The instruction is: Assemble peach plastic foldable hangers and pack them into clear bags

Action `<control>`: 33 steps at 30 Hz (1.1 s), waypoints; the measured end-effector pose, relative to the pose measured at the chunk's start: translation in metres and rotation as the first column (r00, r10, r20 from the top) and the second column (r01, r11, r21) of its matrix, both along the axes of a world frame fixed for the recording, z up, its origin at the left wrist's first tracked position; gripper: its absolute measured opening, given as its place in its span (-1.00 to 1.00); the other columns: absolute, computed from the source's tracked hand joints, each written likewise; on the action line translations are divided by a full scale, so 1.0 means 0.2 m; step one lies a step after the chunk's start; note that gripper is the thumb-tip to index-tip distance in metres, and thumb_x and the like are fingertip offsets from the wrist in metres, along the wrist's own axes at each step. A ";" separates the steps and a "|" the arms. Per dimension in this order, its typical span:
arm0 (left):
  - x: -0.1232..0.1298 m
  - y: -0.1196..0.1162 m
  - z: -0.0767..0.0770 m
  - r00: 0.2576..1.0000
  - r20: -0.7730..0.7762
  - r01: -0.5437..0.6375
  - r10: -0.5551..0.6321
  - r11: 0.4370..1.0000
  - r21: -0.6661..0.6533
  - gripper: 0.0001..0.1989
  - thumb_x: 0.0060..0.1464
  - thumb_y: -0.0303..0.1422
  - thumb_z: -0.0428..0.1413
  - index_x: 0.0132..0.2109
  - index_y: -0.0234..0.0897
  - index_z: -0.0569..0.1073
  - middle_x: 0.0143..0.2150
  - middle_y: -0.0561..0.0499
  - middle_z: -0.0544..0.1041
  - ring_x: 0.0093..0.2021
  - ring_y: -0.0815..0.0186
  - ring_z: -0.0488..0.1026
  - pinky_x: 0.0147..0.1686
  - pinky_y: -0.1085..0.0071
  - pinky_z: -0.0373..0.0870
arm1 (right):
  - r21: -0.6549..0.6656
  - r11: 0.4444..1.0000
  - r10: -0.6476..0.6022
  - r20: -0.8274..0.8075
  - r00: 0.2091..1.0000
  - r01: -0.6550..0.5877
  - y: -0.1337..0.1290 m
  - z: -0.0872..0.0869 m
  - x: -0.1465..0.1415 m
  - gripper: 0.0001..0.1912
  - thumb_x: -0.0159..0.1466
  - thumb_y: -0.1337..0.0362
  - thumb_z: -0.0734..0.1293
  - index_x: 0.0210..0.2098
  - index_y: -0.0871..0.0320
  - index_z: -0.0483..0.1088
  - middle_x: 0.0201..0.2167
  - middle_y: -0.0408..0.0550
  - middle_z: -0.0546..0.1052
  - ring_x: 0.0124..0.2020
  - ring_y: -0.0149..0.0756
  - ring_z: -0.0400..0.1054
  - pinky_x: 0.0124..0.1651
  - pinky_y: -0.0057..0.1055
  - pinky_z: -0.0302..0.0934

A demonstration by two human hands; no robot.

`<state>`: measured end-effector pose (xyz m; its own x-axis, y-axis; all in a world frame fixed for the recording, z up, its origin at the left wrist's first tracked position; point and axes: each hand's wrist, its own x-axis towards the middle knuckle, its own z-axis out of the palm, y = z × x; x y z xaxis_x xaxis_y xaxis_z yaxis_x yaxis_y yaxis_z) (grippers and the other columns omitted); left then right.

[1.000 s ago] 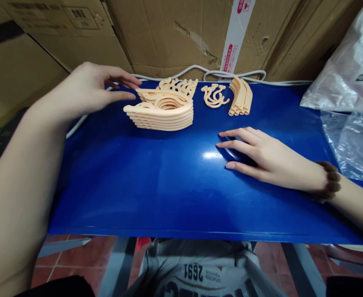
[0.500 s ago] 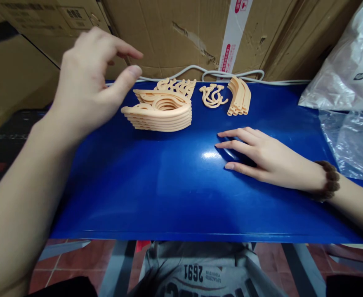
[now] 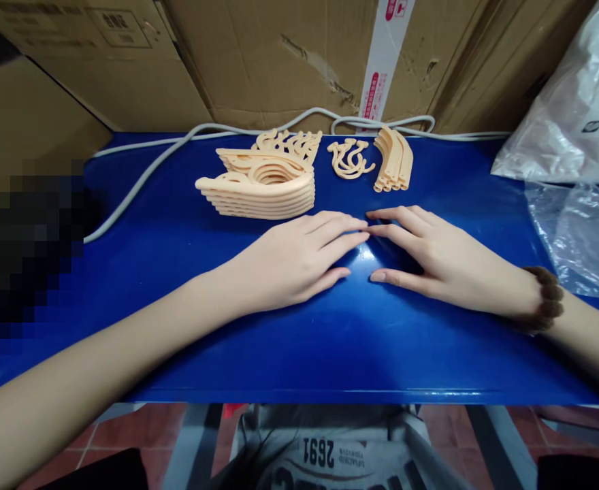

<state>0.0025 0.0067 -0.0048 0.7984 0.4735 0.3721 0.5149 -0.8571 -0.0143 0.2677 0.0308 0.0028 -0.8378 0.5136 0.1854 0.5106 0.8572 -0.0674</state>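
My left hand [image 3: 302, 262] rests on the blue tabletop [image 3: 279, 354], fingers stretched out and holding nothing. Its fingertips meet those of my right hand [image 3: 416, 252], which also lies open with its fingers apart. Just beyond my left hand is a neat stack of curved beige plastic pieces [image 3: 258, 194], shaped like hanger parts. Behind that stack lie several wavy beige pieces [image 3: 292, 143]. Small beige hooks [image 3: 351, 158] form a loose pile to the right. Beside them sits a bundle of curved beige tubes [image 3: 394, 160], past my right hand's fingertips.
Cardboard boxes [image 3: 258, 61] stand along the back edge. A white cable [image 3: 177, 143] runs in front of them and curves down at left. A plastic bag [image 3: 559, 102] and clear film [image 3: 585, 231] occupy the right side. A blurred-out dark area covers the left.
My left hand has come down from the upper left onto the tabletop, reaching my right hand's fingertips. My right hand and the beige pieces have stayed in place.
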 end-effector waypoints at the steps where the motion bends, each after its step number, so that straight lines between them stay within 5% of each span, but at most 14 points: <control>1: -0.01 0.01 -0.01 0.999 -0.021 -0.033 0.032 0.997 -0.063 -0.51 0.44 -0.24 -0.02 0.32 -0.54 0.33 0.33 -0.31 0.40 0.33 0.02 0.36 0.30 0.13 0.36 | 0.003 1.000 -0.005 0.009 1.000 0.005 0.00 0.00 0.00 -0.33 0.45 -0.10 0.19 0.26 0.34 0.36 0.25 0.33 0.40 0.19 0.14 0.36 0.19 0.09 0.29; 6: -0.06 0.04 -0.03 0.986 -0.120 -0.142 0.116 0.960 -0.242 -0.34 0.44 -0.06 -0.06 0.42 -0.51 0.23 0.44 -0.28 0.27 0.41 -0.02 0.27 0.36 0.06 0.30 | 0.008 1.000 -0.021 0.024 0.999 0.021 0.00 0.01 0.01 -0.32 0.45 -0.10 0.19 0.28 0.34 0.34 0.28 0.32 0.39 0.21 0.13 0.35 0.20 0.08 0.29; 25: -0.07 0.03 -0.01 0.982 -0.154 -0.141 0.110 0.967 -0.213 -0.36 0.46 -0.06 -0.11 0.40 -0.49 0.26 0.43 -0.27 0.29 0.40 0.01 0.29 0.36 0.10 0.30 | -0.045 0.999 -0.020 0.017 1.000 0.020 0.01 0.02 0.00 -0.32 0.45 -0.12 0.17 0.26 0.31 0.38 0.27 0.28 0.42 0.21 0.12 0.37 0.22 0.06 0.27; 29: -0.07 0.03 -0.01 0.982 -0.152 -0.143 0.112 0.967 -0.212 -0.37 0.46 -0.07 -0.11 0.40 -0.49 0.26 0.43 -0.27 0.29 0.40 0.01 0.29 0.37 0.11 0.29 | -0.123 0.982 -0.161 -0.120 0.980 0.146 0.04 0.09 -0.02 -0.49 0.45 -0.07 0.20 0.10 0.20 0.47 0.07 0.17 0.56 0.07 0.02 0.47 0.10 -0.07 0.34; 33: -0.06 0.03 -0.01 0.981 -0.157 -0.151 0.118 0.964 -0.218 -0.38 0.46 -0.07 -0.10 0.41 -0.47 0.26 0.45 -0.23 0.27 0.43 0.05 0.26 0.40 0.15 0.24 | -0.059 0.903 -0.429 -0.199 0.881 0.426 0.17 0.20 -0.03 -0.62 0.39 -0.02 0.26 -0.16 0.16 0.51 -0.22 0.07 0.64 -0.22 -0.07 0.53 -0.15 -0.21 0.30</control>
